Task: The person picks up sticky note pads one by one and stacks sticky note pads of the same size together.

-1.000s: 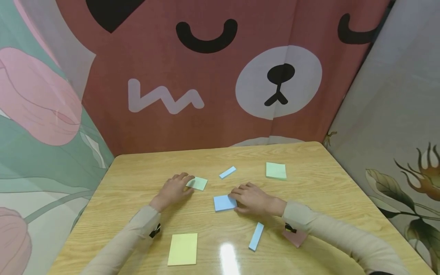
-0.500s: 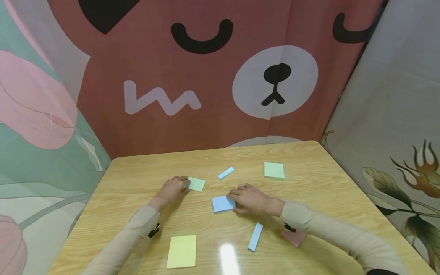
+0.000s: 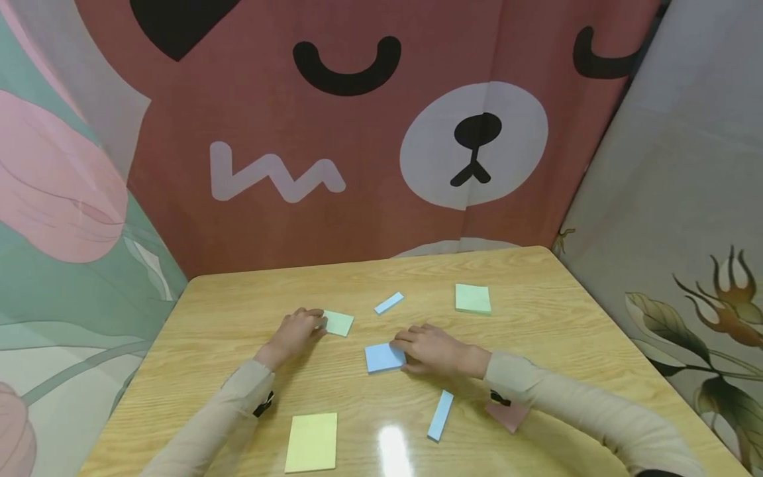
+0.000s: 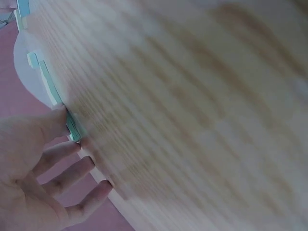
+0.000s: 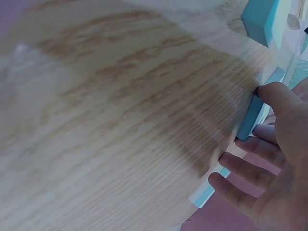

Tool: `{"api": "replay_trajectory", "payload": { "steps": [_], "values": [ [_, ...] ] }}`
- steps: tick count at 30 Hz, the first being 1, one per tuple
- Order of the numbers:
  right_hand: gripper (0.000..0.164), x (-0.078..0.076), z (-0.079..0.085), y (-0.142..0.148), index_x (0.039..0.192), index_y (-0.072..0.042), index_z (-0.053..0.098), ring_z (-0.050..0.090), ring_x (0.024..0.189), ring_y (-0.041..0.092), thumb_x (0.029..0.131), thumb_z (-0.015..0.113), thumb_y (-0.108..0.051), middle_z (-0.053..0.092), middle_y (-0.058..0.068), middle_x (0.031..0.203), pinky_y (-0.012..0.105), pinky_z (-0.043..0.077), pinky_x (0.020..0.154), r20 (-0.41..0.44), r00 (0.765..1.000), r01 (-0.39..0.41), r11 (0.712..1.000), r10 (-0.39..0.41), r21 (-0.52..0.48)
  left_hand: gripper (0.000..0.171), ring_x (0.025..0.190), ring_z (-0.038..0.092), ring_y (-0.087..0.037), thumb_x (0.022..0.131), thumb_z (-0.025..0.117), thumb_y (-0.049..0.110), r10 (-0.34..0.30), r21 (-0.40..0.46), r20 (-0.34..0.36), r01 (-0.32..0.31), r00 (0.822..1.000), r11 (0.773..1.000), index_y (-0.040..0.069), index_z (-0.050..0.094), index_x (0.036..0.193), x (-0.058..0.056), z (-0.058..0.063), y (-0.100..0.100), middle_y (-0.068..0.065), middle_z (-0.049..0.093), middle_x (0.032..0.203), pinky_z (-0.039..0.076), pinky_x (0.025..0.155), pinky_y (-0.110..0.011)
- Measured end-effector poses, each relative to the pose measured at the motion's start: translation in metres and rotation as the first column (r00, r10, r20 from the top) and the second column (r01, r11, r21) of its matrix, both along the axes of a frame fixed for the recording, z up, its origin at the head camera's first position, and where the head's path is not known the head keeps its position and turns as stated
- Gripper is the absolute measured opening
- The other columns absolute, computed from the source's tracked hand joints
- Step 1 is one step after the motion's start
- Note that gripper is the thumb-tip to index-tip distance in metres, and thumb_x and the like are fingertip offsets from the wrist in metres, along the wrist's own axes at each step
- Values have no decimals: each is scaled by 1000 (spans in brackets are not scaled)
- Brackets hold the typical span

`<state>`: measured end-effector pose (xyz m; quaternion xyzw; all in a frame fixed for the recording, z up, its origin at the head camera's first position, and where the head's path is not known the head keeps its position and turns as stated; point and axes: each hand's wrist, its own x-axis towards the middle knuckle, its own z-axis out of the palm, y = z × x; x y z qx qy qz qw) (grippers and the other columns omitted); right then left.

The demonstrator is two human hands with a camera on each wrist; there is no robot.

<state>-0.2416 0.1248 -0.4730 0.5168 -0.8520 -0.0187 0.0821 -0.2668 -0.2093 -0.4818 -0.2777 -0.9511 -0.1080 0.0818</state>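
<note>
Flat on the table lies a small green sticky-note pad, its left end between the thumb and forefinger of my left hand. The left wrist view shows this green pad edge-on at the fingertips, the other fingers spread on the wood. My right hand pinches the right end of a blue sticky-note pad near the table's middle. In the right wrist view the thumb and a finger meet the blue pad at its two sides. The fingers cover part of each pad.
A narrow light-blue pad lies behind the hands, and another narrow blue pad in front. A square green pad is at the back right. A yellow pad sits front left. A pink pad is partly under the right sleeve.
The head view has shifted slightly, moving everything a little left and down. My left fingers have closed in on the green pad's end. The right hand keeps its hold on the blue pad.
</note>
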Motion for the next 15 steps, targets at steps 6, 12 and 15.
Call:
{"api": "replay_trajectory", "payload": {
  "steps": [6, 12, 15],
  "values": [
    [49, 2, 3, -1, 132, -7, 60, 62, 106, 20, 95, 66, -38, 62, 4, 123, 40, 54, 88, 16, 1000, 7, 1000, -7, 12, 27, 99, 61, -39, 92, 71, 13, 10, 20, 39, -11, 999, 1000, -2, 71, 114, 1, 2, -1, -21, 62, 125, 54, 75, -58],
    [49, 2, 3, -2, 131, -7, 60, 62, 105, 20, 94, 67, -38, 62, 4, 123, 40, 54, 86, 9, 1000, 8, 1000, -8, 12, 25, 98, 61, -39, 91, 72, 13, 16, 41, 53, -18, 998, 999, -2, 72, 111, 0, 3, -2, -22, 62, 125, 54, 73, -56],
    [49, 3, 5, -3, 131, -7, 61, 62, 105, 20, 94, 67, -39, 62, 3, 122, 41, 54, 86, 5, 1000, 13, 1000, -13, 19, 25, 98, 61, -38, 91, 72, 13, 8, 43, 55, -10, 998, 999, -2, 72, 110, 0, 4, -2, -22, 62, 125, 54, 73, -55]
  ]
}}
